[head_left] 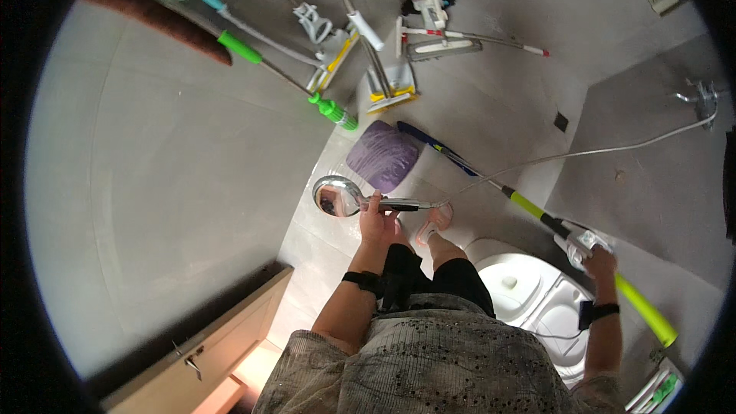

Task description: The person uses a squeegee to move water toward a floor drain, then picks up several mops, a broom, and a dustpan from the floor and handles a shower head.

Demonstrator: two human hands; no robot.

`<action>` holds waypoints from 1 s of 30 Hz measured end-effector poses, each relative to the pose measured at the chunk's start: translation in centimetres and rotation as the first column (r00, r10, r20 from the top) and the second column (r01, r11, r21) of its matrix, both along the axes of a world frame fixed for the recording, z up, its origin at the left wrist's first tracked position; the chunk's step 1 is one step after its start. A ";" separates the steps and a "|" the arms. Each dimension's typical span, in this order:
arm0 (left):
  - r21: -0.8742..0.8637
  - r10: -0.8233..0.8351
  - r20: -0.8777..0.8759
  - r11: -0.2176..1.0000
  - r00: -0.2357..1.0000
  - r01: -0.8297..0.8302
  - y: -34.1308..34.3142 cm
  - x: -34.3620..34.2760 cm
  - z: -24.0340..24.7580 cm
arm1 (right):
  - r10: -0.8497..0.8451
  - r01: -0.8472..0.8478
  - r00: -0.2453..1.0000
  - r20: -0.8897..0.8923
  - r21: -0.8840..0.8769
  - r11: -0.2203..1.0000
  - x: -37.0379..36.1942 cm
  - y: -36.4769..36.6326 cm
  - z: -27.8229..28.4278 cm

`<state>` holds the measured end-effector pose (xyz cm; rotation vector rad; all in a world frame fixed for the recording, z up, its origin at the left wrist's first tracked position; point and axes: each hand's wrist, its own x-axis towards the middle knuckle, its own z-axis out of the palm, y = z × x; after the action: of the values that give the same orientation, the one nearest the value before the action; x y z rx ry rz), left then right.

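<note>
My left hand (374, 226) is closed around the handle of a chrome hand shower (337, 197), whose round head points left and mirrors the surroundings. From the handle's right end a thin hose (579, 154) curves up to a wall tap (701, 100). At the right, my right hand (600, 264) grips a long pole with lime-green sleeves (529, 203). The pole slants up and left to a narrow dark-blue head (433, 144), which lies on the floor beside a purple mat (382, 156). Whether the blue head touches the mat I cannot tell.
A white toilet (510, 284) stands right of my legs. Several mops and brushes lean along the far wall, near a green bottle (335, 112). A floor drain (561, 121) lies at the far right. At the lower left is a wooden door (207, 345). My feet wear pink slippers (435, 222).
</note>
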<state>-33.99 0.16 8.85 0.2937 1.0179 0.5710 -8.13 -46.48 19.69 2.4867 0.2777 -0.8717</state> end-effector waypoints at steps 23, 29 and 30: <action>-0.024 0.183 -0.051 0.983 0.982 -0.184 -9.4 -14.2 1.5 | 0.343 -0.257 0.799 -0.494 0.234 0.938 -16.2 14.5 6.5; -0.034 0.212 -0.081 0.976 0.974 -0.215 -9.4 -17.9 0.6 | 0.033 0.104 0.724 -0.689 0.157 0.982 -22.0 17.2 -0.9; -0.033 0.221 -0.084 0.974 0.972 -0.224 -9.4 -18.3 0.4 | -0.040 0.185 0.671 -0.741 0.115 0.976 -22.8 17.6 -1.8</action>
<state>-52.34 -9.28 9.28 0.1666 1.1473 0.7443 -30.93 -28.89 17.85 2.1804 0.4871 -1.9792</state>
